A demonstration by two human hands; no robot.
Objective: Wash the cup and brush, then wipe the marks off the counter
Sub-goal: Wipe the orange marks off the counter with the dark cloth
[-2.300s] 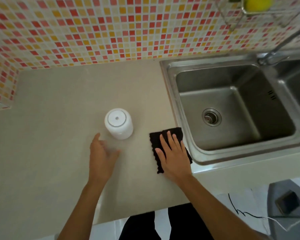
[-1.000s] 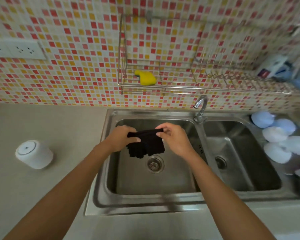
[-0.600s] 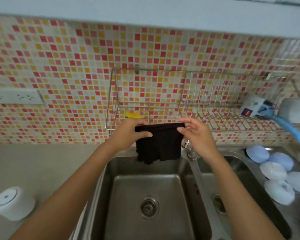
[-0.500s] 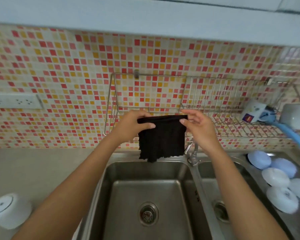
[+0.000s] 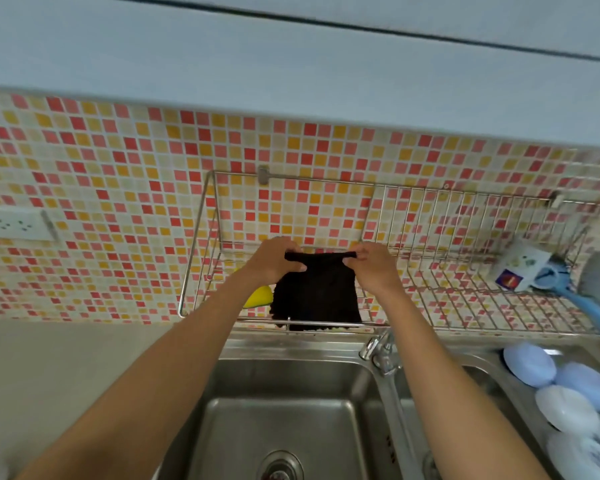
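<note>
A black cloth (image 5: 314, 296) hangs stretched between my two hands, above the floor of the wire wall rack (image 5: 465, 299). My left hand (image 5: 274, 259) pinches its top left corner and my right hand (image 5: 374, 266) pinches the top right corner. The cloth's lower edge drapes over the rack's front rail. On the right of the rack a white cup (image 5: 518, 266) lies on its side, next to a blue-handled brush (image 5: 579, 299). The beige counter (image 5: 66, 368) lies to the left of the sink.
A yellow sponge (image 5: 257, 296) sits in the rack behind my left forearm. A steel double sink (image 5: 243, 434) with a tap (image 5: 378, 349) lies below. Several white and pale blue bowls (image 5: 565, 393) lie at the right. A wall socket (image 5: 13, 224) is on the tiles at left.
Both hands lifted the black cloth from the counter, over the sink, and up to the wire rack. The view has tilted upward, and the white container on the counter has left the frame.
</note>
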